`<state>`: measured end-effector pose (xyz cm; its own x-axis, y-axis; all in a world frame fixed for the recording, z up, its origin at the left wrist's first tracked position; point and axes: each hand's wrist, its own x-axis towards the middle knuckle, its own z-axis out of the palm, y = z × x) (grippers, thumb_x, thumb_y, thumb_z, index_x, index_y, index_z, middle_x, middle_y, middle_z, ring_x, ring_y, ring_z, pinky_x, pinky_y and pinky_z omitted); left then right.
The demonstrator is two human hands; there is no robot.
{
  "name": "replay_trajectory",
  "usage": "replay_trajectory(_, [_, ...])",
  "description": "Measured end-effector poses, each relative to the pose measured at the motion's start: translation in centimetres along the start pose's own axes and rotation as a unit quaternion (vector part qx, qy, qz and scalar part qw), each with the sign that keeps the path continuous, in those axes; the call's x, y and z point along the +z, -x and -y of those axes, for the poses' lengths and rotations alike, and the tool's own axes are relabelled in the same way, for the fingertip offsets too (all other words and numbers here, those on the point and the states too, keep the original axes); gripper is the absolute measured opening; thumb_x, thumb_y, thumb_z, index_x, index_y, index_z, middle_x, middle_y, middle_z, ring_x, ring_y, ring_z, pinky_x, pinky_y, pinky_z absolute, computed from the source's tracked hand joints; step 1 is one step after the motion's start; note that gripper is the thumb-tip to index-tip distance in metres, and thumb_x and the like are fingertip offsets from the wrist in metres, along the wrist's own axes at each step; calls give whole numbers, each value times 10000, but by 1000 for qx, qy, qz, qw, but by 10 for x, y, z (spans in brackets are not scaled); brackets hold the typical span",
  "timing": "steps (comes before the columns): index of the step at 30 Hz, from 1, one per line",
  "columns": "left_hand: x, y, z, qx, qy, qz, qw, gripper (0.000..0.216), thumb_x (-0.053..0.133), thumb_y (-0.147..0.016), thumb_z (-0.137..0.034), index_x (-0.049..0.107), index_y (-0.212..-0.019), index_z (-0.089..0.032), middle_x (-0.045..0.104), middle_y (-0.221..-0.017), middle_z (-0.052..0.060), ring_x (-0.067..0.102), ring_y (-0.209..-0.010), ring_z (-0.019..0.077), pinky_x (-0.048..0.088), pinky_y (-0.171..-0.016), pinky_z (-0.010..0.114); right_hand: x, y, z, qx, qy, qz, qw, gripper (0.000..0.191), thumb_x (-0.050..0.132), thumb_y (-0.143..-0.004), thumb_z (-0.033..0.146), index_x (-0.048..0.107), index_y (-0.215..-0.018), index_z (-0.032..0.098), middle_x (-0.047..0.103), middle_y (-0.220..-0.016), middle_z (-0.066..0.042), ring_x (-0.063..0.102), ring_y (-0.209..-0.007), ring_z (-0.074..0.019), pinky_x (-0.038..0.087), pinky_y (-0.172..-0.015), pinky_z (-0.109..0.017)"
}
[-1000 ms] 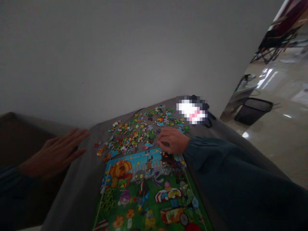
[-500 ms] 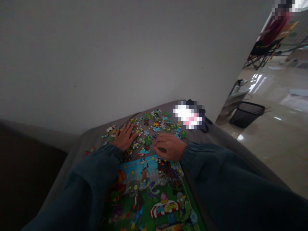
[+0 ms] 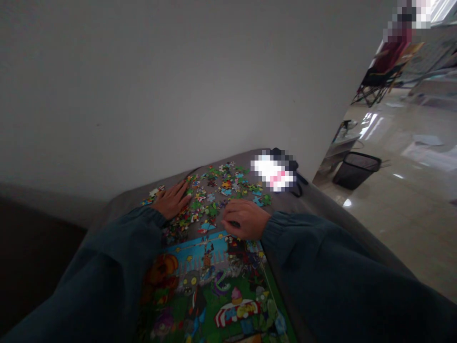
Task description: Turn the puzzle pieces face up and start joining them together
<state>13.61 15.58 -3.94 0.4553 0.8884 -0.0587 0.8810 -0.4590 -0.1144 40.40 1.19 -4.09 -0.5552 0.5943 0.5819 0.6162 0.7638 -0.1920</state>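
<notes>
My left hand (image 3: 172,200) lies flat with its fingers stretched over loose jigsaw pieces (image 3: 211,208) at the far end of the grey surface. Curled fingers close my right hand (image 3: 246,219) just above the top edge of the puzzle picture (image 3: 200,286); whatever it may hold is hidden. That picture shows cartoon zombies, a purple plant, a pumpkin and a striped stand on green. A blue piece with red (image 3: 207,227) lies between my hands, close to the picture's top edge.
A bright, blurred-out object (image 3: 273,172) lies at the back right with a dark strap (image 3: 296,189) beside it. A pale wall (image 3: 200,85) rises behind the grey surface (image 3: 117,205). On the floor at right stand a black mesh bin (image 3: 357,170) and a folding chair (image 3: 382,71).
The view has shifted slightly. My left hand has slid a little left over the pieces, its sleeve baring more of the pumpkin and covering some red pieces. My right hand stays curled.
</notes>
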Motion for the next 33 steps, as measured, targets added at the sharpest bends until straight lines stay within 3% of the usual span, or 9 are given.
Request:
replay_trajectory(7, [3, 20, -16, 36, 12, 42, 998, 664, 121, -956, -538, 75, -1532, -212, 100, -1598, 49, 81, -1467, 256, 125, -1148, 519, 1, -2, 1, -4, -11, 2, 1000, 258, 495, -910, 222, 637, -701, 172, 645, -749, -47, 564, -753, -150, 452, -747, -280])
replay_trajectory(12, [-2, 15, -33, 13, 12, 24, 1000, 647, 92, -960, -540, 103, -1531, -235, 88, -1599, 10, 37, -1468, 263, 101, -1153, 528, 3, -3, 2, -10, -6, 8, 1000, 246, 510, -904, 217, 644, -704, 164, 645, -756, -47, 569, -771, -146, 456, -762, -275])
replay_trajectory(16, [-15, 11, -35, -13, 5, -1, 1000, 652, 98, -961, -542, 150, -1527, -223, 92, -1599, 30, 27, -1469, 284, 35, -1139, 588, 2, -2, 0, -5, 1, 9, 1000, 271, 486, -912, 216, 644, -698, 164, 651, -764, -47, 568, -770, -150, 455, -741, -275])
replay_trajectory(19, [-21, 12, -36, -13, 9, 0, 1000, 661, 70, -958, -555, 104, -1531, -226, 65, -1600, 25, 34, -1469, 275, 66, -1140, 585, 1, -2, 0, -7, 5, 18, 1000, 261, 493, -913, 233, 649, -714, 169, 655, -774, -44, 565, -767, -150, 452, -735, -277])
replay_trajectory(26, [0, 5, -49, -2, 12, -1, 1000, 658, 116, -962, -562, 83, -1531, -234, 86, -1602, 26, 94, -1467, 259, 132, -1149, 533, 0, -2, 0, -7, 12, 30, 999, 266, 490, -918, 249, 653, -727, 163, 654, -774, -50, 561, -767, -153, 441, -727, -277])
replay_trajectory(33, [1, -4, -35, -10, -11, -19, 1000, 595, 121, -984, -494, 102, -1529, -257, 108, -1601, 26, 94, -1467, 267, 139, -1131, 538, -1, -2, 1, -1, 2, 46, 999, 290, 456, -924, 234, 654, -727, 157, 658, -776, -55, 563, -760, -158, 443, -733, -285])
